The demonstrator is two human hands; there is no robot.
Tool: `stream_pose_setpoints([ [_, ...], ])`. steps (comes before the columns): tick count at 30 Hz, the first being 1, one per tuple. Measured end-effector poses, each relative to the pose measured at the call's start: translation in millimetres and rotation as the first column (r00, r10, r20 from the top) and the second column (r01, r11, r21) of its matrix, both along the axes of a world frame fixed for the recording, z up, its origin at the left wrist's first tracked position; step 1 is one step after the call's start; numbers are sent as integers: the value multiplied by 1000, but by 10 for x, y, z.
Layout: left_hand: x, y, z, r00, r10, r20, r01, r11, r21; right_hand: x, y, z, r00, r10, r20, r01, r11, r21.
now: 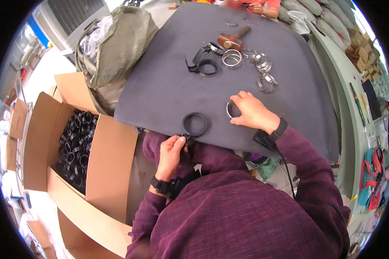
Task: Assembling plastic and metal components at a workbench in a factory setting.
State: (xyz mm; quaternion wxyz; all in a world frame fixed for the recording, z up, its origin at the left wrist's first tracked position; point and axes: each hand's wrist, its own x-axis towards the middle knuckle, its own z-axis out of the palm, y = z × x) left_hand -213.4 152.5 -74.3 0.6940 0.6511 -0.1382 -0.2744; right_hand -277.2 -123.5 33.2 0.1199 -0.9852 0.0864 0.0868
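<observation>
My left hand pinches the short tab of a black ring at the table's near edge; the ring itself lies over the dark tabletop. To its right, my right hand is closed on a silver metal ring, its fingers and thumb over the ring's right side. The two rings are apart. Farther away lie several loose metal rings, among them a wide one, and a black ring with a bent tab.
A wooden-handled mallet lies toward the far side of the table. At left stands an open cardboard box full of black rings, with a large sack behind it. Another person's hand shows at the far edge.
</observation>
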Motion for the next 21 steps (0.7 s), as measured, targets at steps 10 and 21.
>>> stream_pose_setpoints([
  [10, 14, 14, -24, 1000, -30, -6, 30, 999, 15, 471, 593, 129, 693, 680, 239, -711, 699, 75],
  [21, 16, -17, -71, 1000, 18, 8, -18, 997, -73, 615, 765, -15, 668, 728, 157, -735, 677, -11],
])
